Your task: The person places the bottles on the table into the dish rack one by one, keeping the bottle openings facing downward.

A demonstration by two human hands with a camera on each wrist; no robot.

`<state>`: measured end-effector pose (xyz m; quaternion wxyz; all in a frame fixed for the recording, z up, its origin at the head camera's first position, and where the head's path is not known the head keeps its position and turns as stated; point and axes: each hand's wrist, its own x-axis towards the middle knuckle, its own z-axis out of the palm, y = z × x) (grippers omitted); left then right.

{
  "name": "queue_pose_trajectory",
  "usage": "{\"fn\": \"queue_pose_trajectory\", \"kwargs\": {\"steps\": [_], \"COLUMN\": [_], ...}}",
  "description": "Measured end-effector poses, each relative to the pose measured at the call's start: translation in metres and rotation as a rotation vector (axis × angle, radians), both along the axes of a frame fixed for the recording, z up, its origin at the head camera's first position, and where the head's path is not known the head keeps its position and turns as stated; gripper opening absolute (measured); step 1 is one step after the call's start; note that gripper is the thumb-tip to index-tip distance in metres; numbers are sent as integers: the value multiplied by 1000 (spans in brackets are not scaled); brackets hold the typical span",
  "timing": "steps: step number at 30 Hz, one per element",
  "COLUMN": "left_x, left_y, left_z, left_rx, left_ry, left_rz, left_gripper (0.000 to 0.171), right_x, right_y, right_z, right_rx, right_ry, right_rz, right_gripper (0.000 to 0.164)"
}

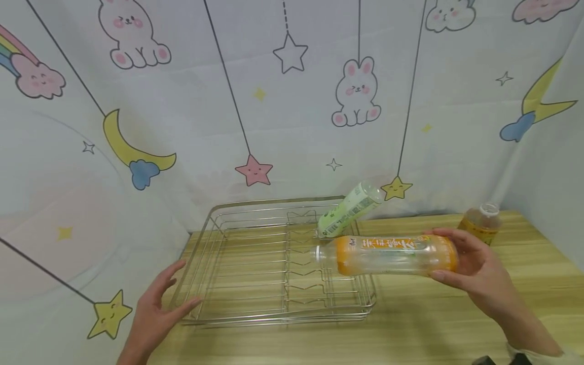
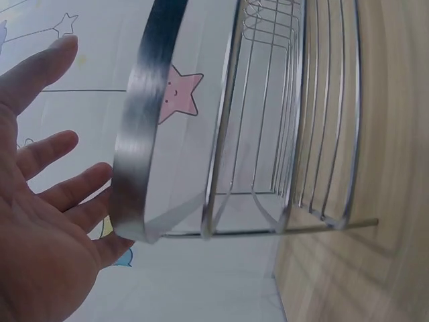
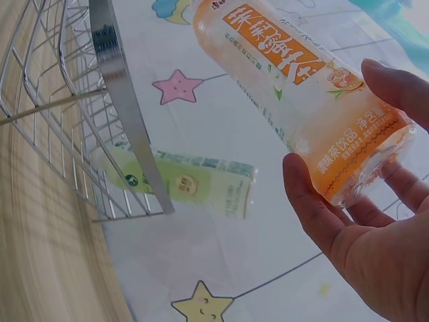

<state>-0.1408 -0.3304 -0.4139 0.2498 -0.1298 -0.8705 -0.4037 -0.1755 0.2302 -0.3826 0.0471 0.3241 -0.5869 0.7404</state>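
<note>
My right hand grips the base end of an orange-labelled plastic drink bottle. The bottle lies level above the right part of a wire dish rack, its neck pointing left. In the right wrist view, the thumb and fingers curl round the bottle's orange lower end. At the rack's front left corner, my left hand is spread with nothing in it. The left wrist view has its fingers beside the rack's flat metal rim; whether they touch it I cannot tell.
A green-labelled bottle leans at the rack's back right corner, its base end sticking up past the rim. Behind my right hand a bottle with amber sides stands on the wooden table. A cartoon-printed curtain hangs behind.
</note>
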Motion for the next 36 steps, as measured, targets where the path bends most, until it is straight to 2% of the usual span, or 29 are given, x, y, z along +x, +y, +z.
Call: {"fn": "queue_pose_trajectory", "kwargs": {"steps": [3, 8, 15, 21, 25, 30, 36], "left_x": [1, -3, -7, -10, -8, -7, -9], "left_y": [-6, -10, -11, -12, -16, -23, -24], "left_z": [-5, -14, -21, -27, -29, -32, -33], "left_rx": [-32, -62, -22, -25, -2, 54, 84], "left_ry": [-30, -89, -281, -298, -369, -442, -456], "left_rz": [35, 31, 18, -16, -47, -116, -133], "left_gripper": [87, 92, 104, 109, 111, 114, 115], "right_x": [0, 1, 2, 2, 1, 1, 0], "right_y": [6, 11, 14, 16, 16, 17, 19], "right_z": [0, -1, -1, -4, -5, -5, -6], "right_rx": [-24, -32, -27, -26, -30, -26, -20], "right_ry": [13, 17, -9, -7, -4, -11, -7], "right_rz": [11, -1, -5, 4, 4, -1, -4], "right_gripper": [71, 73, 72, 72, 71, 70, 70]}}
